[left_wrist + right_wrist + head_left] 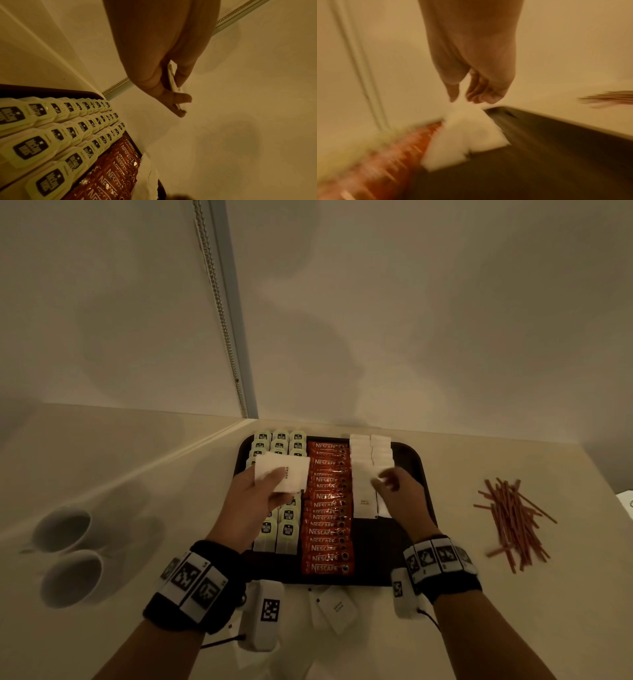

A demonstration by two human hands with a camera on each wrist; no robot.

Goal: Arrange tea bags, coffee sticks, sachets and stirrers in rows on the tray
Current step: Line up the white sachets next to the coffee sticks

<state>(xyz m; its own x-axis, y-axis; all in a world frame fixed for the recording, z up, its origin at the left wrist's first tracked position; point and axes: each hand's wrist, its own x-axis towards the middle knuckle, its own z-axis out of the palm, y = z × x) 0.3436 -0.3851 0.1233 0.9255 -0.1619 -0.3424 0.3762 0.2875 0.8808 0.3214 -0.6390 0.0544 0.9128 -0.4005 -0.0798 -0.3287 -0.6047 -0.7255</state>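
Several loose white sachets (337,607) lie on the counter nearest us, just before the dark tray (416,463). Over the tray, our left hand (255,501) pinches a small stack of sugar sachets (282,477) above the tea bags (287,530). Our right hand (402,494) has its fingertips on the white sachet rows (364,474), beside the coffee sticks (327,547); we cannot tell whether they grip. Stirrers (512,525) lie heaped on the counter, right of the tray.
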